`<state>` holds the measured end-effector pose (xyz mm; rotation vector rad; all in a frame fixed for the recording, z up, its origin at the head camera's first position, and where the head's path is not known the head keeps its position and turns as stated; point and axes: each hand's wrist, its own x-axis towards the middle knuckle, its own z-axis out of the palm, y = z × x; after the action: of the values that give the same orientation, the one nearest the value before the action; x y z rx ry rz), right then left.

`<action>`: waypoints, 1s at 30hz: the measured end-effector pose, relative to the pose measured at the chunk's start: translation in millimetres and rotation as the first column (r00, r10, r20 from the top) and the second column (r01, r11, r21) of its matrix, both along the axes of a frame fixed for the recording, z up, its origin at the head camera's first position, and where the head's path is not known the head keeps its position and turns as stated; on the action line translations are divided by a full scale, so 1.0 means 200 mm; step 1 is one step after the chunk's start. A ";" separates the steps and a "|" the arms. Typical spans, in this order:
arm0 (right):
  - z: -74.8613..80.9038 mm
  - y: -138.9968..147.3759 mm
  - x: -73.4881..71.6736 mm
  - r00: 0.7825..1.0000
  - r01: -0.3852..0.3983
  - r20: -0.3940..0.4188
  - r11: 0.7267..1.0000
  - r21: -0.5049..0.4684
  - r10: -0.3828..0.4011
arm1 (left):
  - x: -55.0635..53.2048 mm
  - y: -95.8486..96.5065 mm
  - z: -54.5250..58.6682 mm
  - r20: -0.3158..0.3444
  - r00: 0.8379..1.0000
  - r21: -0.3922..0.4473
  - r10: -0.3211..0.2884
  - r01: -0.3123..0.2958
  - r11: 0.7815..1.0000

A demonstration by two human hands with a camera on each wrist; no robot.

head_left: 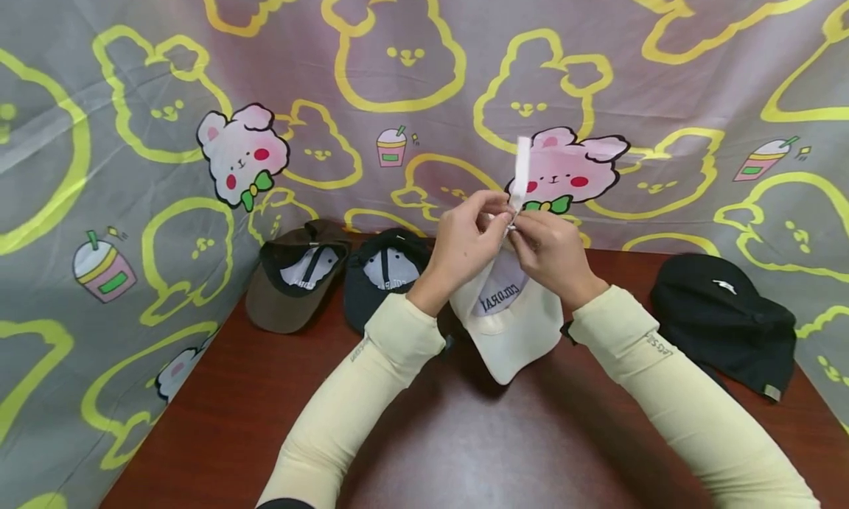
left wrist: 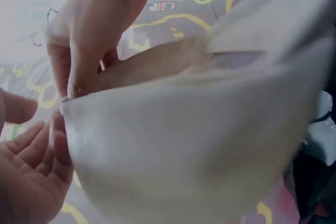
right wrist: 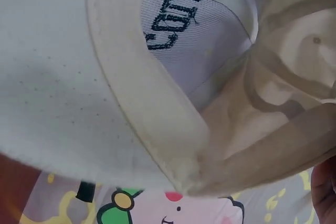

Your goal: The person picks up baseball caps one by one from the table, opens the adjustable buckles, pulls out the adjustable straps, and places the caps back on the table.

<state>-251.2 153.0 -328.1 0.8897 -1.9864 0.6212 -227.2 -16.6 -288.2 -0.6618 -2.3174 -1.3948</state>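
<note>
A cream-white baseball cap is held up at its back, brim tilted down toward the table, with dark lettering inside the front. Its white back strap sticks upward above the fingers. My left hand pinches the strap from the left. From the other side, my right hand pinches it too, fingertips close together. The fingers cover the spot where the strap passes through. In the left wrist view the cap's side fills the middle. Sweatband and crown lining show in the right wrist view.
A brown cap and a dark navy cap lie upturned at the back left of the reddish-brown table. At the right lies a black cap with a hanging flap. A patterned curtain stands behind and at the sides.
</note>
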 end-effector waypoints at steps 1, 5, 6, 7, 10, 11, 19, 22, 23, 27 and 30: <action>0.00 0.00 0.00 1.000 0.005 0.004 1.000 -0.007 -0.005 | 0.01 0.00 -0.01 -0.028 1.000 -0.033 -0.004 0.003 0.999; -0.01 0.00 0.00 1.000 0.020 0.008 1.000 -0.016 -0.019 | 0.03 -0.01 -0.06 -0.158 0.986 -0.192 0.047 -0.078 0.978; 0.00 -0.01 0.00 1.000 0.021 0.006 1.000 -0.012 -0.021 | 0.03 -0.01 -0.07 -0.192 0.979 -0.223 0.069 -0.112 0.968; 0.00 -0.01 0.00 1.000 0.023 0.003 1.000 -0.008 -0.023 | 0.03 -0.01 -0.07 -0.223 0.971 -0.244 0.082 -0.138 0.960; 0.02 0.00 0.00 1.000 0.030 -0.003 1.000 -0.006 -0.030 | 0.03 0.00 -0.08 -0.262 0.961 -0.252 0.088 -0.156 0.955; 0.03 0.00 0.00 0.999 0.035 -0.005 0.999 -0.009 -0.035 | 0.03 0.00 -0.08 -0.262 0.962 -0.241 0.080 -0.145 0.959; 0.02 0.03 0.03 0.992 0.126 -0.009 0.992 -0.020 -0.126 | 0.02 0.03 -0.06 -0.238 0.971 -0.187 0.006 -0.052 0.981; 0.02 0.01 0.03 0.991 0.136 0.001 0.990 -0.025 -0.136 | 0.02 0.03 -0.07 -0.258 0.966 -0.213 0.006 -0.063 0.975; 0.02 0.01 0.03 0.991 0.136 0.004 0.990 -0.024 -0.136 | 0.02 0.02 -0.07 -0.264 0.964 -0.217 0.011 -0.071 0.974; 0.02 -0.01 0.03 0.992 0.123 0.010 0.992 -0.019 -0.123 | 0.02 0.02 -0.09 -0.298 0.953 -0.211 0.049 -0.115 0.971; 0.03 -0.02 0.03 0.992 0.128 0.022 0.992 -0.006 -0.128 | 0.02 0.02 -0.09 -0.306 0.949 -0.194 0.079 -0.144 0.970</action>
<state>-245.0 149.5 -323.1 0.7473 -2.0415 0.5663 -223.9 -12.8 -306.9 -0.7324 -2.2391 -0.9302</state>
